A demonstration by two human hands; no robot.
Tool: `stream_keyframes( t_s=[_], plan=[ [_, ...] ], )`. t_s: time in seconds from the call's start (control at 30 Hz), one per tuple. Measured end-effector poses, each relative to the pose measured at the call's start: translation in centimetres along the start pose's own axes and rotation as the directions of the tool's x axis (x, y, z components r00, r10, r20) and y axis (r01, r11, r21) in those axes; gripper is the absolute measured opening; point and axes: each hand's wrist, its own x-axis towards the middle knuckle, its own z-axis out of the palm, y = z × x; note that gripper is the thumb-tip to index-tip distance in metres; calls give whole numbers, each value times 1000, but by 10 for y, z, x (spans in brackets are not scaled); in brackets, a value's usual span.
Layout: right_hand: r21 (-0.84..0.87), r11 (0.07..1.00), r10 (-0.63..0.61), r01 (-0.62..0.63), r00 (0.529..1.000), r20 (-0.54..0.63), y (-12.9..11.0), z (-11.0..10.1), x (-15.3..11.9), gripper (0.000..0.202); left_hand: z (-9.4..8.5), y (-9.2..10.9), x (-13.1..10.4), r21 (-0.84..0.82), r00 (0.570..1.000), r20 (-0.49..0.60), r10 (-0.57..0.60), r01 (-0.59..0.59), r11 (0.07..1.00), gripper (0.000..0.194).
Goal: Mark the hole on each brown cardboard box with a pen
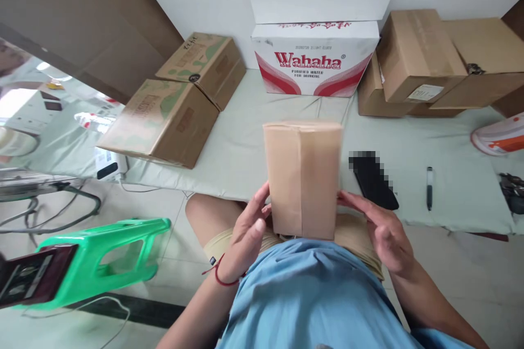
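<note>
A small brown cardboard box stands above my lap, at the near edge of the cloth-covered table. A seam of tape runs down the side facing me. My left hand, with a red string at the wrist, presses its fingers against the box's left side. On the right side, the stretched fingertips of my right hand touch the box. Between them the two palms hold it; some fingertips are hidden behind it. To the right of the box lies a black phone, partly pixelated.
Two printed cartons sit at left, a white Wahaha carton at the back, and stacked brown boxes at right. A marker lies on the right of the table. On the floor at left is a green stool.
</note>
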Motion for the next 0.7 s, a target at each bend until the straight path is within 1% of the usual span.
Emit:
stream_keyframes(
  t_s=[0.07,0.17,0.2,0.27,0.4,0.43,0.5,0.57,0.63,0.7],
  plan=[
    [-22,998,-64,66,996,69,-15,2,7,70,0,0,3,-71,994,-97,-58,51,996,67],
    [-72,982,-157,172,973,171,-24,9,14,58,-4,1,6,-110,976,-197,-92,71,991,72],
    [-100,973,-183,206,962,205,-25,12,15,59,-6,2,7,-122,972,-213,-101,76,990,72],
    [-174,942,-237,286,937,258,-23,22,18,69,-10,2,8,-152,967,-218,-134,102,983,73],
    [-291,837,-376,463,874,309,-16,38,29,86,-15,3,4,-201,955,-211,-210,168,965,71],
    [-307,814,-407,494,861,304,-15,39,33,88,-15,4,3,-208,952,-224,-207,161,965,70],
    [-329,786,-453,524,849,271,-15,38,41,89,-13,7,2,-215,953,-255,-164,110,971,69],
    [-314,797,-470,516,856,215,-19,34,47,87,-9,13,0,-213,960,-264,-91,34,976,69],
    [-249,849,-443,466,884,146,-25,29,49,84,-5,19,0,-199,966,-258,-5,-48,979,67],
    [-140,918,-365,371,928,70,-33,25,48,82,-3,25,-1,-164,964,-253,77,-122,979,66]
  ],
)
